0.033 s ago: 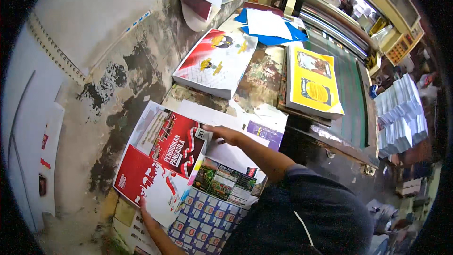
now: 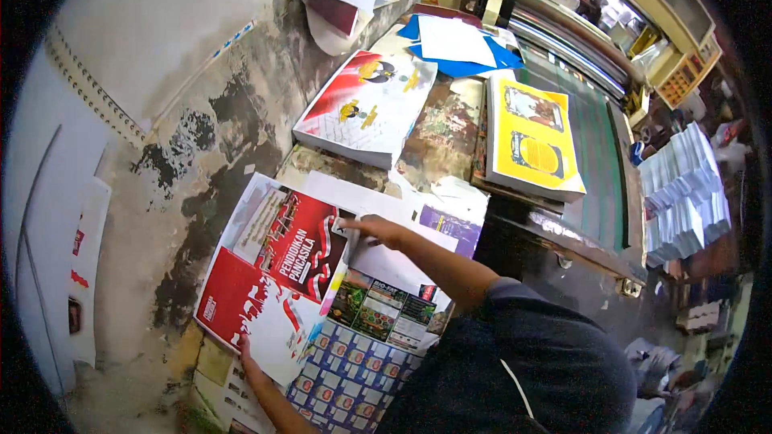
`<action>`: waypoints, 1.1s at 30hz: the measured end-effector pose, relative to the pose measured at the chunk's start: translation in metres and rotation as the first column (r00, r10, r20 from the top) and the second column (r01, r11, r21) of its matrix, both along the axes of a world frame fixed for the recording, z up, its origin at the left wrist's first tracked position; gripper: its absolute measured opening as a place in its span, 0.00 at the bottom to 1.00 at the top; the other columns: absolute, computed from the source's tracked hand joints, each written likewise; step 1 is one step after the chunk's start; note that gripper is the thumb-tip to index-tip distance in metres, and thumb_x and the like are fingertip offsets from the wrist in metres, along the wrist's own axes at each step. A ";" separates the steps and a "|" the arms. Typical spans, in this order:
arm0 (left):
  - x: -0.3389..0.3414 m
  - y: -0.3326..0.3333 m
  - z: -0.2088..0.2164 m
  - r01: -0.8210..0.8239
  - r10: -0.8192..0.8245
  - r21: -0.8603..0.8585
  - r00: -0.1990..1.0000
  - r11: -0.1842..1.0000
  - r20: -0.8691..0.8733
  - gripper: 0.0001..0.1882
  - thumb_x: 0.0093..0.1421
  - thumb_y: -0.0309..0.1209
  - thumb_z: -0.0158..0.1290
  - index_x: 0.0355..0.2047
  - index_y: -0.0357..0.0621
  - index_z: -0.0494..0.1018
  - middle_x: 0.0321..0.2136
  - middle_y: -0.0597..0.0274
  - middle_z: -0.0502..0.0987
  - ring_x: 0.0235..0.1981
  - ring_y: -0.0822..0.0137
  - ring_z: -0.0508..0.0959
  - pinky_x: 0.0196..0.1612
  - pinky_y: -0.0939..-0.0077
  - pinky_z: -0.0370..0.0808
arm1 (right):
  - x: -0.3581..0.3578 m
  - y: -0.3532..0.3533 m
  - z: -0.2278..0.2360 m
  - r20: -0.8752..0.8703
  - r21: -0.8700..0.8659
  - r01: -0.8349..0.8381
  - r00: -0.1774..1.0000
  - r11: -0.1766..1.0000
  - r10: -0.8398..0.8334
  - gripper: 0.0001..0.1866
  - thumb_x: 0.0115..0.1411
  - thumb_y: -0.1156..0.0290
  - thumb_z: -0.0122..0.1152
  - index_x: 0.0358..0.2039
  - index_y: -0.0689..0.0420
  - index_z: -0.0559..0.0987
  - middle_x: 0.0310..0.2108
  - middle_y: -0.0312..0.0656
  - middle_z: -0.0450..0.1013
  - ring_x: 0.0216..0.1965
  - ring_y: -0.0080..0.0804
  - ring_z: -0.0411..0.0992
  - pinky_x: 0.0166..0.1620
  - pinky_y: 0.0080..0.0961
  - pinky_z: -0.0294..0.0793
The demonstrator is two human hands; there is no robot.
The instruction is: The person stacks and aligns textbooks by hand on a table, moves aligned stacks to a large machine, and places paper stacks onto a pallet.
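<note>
A large red and white printed cover sheet (image 2: 285, 245) lies at a slant on the work table before me. My left hand (image 2: 246, 352) holds its near edge, thumb on top and the other fingers mostly hidden. At the sheet's right edge is my right hand (image 2: 376, 230), its fingertips closed over the corner and partly covering a small label there. Under and beside the sheet are other prints: a dark green printed sheet (image 2: 378, 309) and a blue sheet with repeated small labels (image 2: 346, 374). White paper (image 2: 402, 261) lies beneath my right forearm.
Farther back stand a stack of red and white covers (image 2: 366, 108) and a stack of yellow covers (image 2: 535, 141). Behind them is a roller machine (image 2: 567, 40). White paper bundles (image 2: 683, 193) are piled at the right. A stained wall (image 2: 201, 128) runs along the left.
My right fingertips have shifted slightly left over the label at the sheet's corner. The sheet and my left hand stay almost in place.
</note>
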State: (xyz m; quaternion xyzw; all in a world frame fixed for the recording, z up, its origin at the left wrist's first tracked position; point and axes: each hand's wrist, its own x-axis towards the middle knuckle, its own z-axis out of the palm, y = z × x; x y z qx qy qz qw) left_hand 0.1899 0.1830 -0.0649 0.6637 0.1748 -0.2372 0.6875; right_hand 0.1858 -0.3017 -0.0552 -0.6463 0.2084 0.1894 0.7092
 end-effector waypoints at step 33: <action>-0.102 -0.088 0.038 -0.074 0.052 -0.477 0.997 0.876 -0.058 0.39 0.64 0.57 0.46 0.66 0.43 0.57 0.63 0.47 0.63 0.62 0.43 0.66 0.60 0.38 0.68 | -0.268 -0.012 -0.018 0.080 0.228 0.572 0.795 0.788 -0.601 0.25 0.54 0.74 0.67 0.53 0.59 0.73 0.46 0.37 0.77 0.48 0.30 0.74 0.56 0.32 0.71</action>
